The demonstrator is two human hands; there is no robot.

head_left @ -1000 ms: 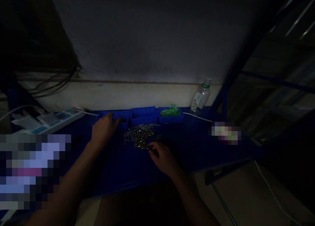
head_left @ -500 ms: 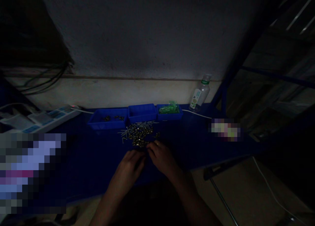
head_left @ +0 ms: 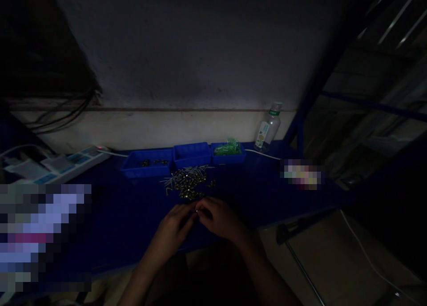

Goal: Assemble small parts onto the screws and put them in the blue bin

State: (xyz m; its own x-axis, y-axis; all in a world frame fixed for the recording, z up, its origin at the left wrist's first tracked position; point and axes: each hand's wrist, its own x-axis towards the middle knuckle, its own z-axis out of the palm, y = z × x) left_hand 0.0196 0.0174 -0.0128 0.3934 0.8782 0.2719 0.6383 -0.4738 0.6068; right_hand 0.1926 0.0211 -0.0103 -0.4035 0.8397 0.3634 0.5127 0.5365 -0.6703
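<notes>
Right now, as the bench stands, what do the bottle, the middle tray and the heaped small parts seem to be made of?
Bottle: probably clear, glossy plastic, being see-through with highlights; glass isn't ruled out.
Middle tray: likely moulded plastic, given its even blue colour and rim.
Small parts: apparently metal, silvery and brassy, judging by their glints; too dim to tell plating.

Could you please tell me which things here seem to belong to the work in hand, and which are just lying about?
Likely in use:
- small shiny piece between left hand and right hand
- pile of small metal parts
- left blue bin, holding similar parts

Apparently just lying about:
- plastic bottle
- power strip
- white cable
</notes>
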